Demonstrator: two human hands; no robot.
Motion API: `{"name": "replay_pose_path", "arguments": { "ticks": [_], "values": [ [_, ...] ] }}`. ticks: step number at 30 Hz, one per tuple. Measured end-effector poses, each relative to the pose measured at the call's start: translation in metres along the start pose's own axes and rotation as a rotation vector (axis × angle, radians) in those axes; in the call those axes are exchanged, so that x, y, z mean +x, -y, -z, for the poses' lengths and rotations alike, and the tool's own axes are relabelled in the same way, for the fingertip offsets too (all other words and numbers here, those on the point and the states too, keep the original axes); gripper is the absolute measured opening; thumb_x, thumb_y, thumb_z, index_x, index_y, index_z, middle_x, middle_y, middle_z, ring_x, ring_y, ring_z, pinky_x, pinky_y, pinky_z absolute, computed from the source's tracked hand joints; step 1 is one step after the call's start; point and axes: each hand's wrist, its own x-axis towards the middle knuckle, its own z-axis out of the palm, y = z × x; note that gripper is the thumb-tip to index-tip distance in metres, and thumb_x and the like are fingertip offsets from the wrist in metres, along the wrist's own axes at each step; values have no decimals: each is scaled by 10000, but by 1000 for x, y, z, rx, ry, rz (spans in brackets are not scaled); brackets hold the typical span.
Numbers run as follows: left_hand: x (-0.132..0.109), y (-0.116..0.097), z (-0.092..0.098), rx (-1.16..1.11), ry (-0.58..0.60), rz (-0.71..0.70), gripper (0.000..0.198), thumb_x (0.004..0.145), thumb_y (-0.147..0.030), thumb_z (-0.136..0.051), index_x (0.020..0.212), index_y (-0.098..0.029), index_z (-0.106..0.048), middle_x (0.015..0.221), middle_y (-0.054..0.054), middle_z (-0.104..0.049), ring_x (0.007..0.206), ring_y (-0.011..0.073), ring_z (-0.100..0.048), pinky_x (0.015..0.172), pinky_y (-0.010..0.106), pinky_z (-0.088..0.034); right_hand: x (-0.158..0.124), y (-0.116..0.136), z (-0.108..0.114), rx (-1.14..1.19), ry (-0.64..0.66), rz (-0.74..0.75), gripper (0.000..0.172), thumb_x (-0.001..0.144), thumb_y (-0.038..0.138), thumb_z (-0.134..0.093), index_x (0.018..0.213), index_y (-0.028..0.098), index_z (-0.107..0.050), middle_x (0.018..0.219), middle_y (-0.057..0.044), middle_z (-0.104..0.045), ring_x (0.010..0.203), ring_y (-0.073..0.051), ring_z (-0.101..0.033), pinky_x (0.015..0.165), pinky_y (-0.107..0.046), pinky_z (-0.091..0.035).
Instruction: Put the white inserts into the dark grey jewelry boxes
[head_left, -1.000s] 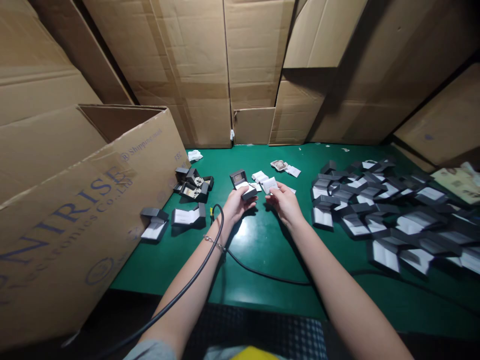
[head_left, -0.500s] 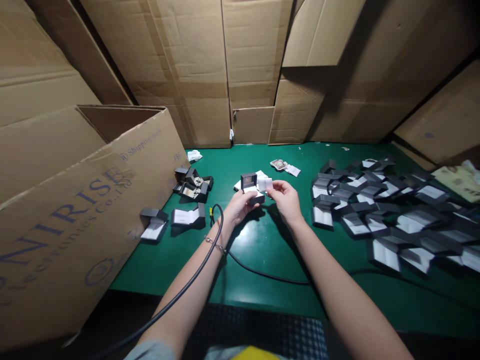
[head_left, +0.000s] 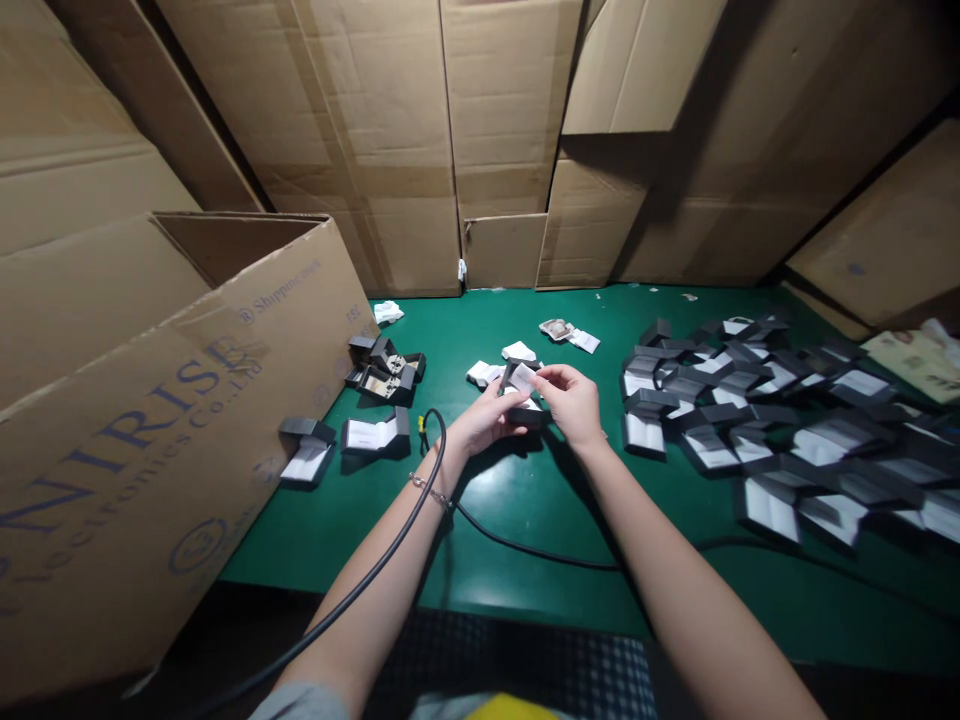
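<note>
My left hand (head_left: 486, 420) is closed around a small dark hinged box (head_left: 531, 412) with its lid raised, just above the green table. Between the fingertips of my right hand (head_left: 571, 400) is a small white card (head_left: 520, 376), held over the open box against its lid. White padding shows inside the box, partly covered by my fingers. Behind the box, folded white papers (head_left: 517, 351) lie on the table. A black cable (head_left: 405, 530) runs across my left forearm, near a chain bracelet (head_left: 430, 490) on the wrist.
Many open dark boxes with white inserts (head_left: 709, 448) crowd the right side of the green table (head_left: 517, 560). At left are two more open boxes (head_left: 373, 434) and a small stack (head_left: 386, 370). A large carton (head_left: 187, 420) stands far left; crumpled packets (head_left: 570, 334) lie behind.
The white card has moved left, from beside the box to over its opening. The box has shifted slightly right and tilted in my left hand.
</note>
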Motion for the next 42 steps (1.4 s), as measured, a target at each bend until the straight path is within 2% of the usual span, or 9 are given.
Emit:
{"name": "replay_pose_path", "arguments": {
  "ticks": [6,10,14,20,30,37,42],
  "values": [
    [3,2,0,-5,-34,-66,523,730,-273,-704,1202,-237,-483,932,27,-660,650,133,-663,509,201,-487,-3,0,1,-49,59,117,270,703,372,-654,875,173,-714,958,-83,-685,814,-196,-648,775,-355,-517],
    [2,1,-2,-33,-63,-93,504,735,-265,-698,1194,-232,-492,951,29,-652,690,128,-649,539,210,-498,-4,0,-1,-42,35,87,347,686,378,-669,970,178,-679,888,-63,-697,734,-186,-632,718,-348,-520],
    [2,1,-3,-46,-76,-123,462,748,-269,-683,1177,-227,-516,996,37,-638,778,133,-639,608,226,-528,0,-2,-1,-34,15,4,328,641,457,-700,798,170,-681,784,-59,-692,660,-186,-608,653,-336,-506],
    [3,3,-4,-61,-81,-125,474,749,-240,-670,1192,-220,-501,1055,51,-629,828,141,-632,648,243,-537,4,-4,-1,-41,26,16,354,617,524,-677,696,179,-683,806,-71,-674,760,-210,-618,726,-357,-503],
    [1,1,-5,-62,-96,-126,479,764,-219,-635,1212,-222,-464,1058,58,-610,822,146,-623,640,250,-541,4,-4,-1,-24,49,-11,350,600,525,-667,638,179,-633,788,-60,-645,708,-186,-582,690,-344,-488],
    [2,3,-5,-27,-73,-131,534,758,-250,-646,1253,-235,-446,1093,60,-593,837,144,-613,629,244,-535,3,0,-2,-7,15,11,308,582,489,-668,633,186,-651,844,-71,-648,765,-202,-603,756,-361,-498],
    [2,4,-7,-11,-78,-113,577,714,-220,-662,1250,-239,-451,1071,53,-590,832,143,-608,676,269,-544,3,1,0,-47,11,32,291,599,477,-668,622,187,-657,804,-66,-658,762,-203,-607,745,-353,-494]
  ]
}}
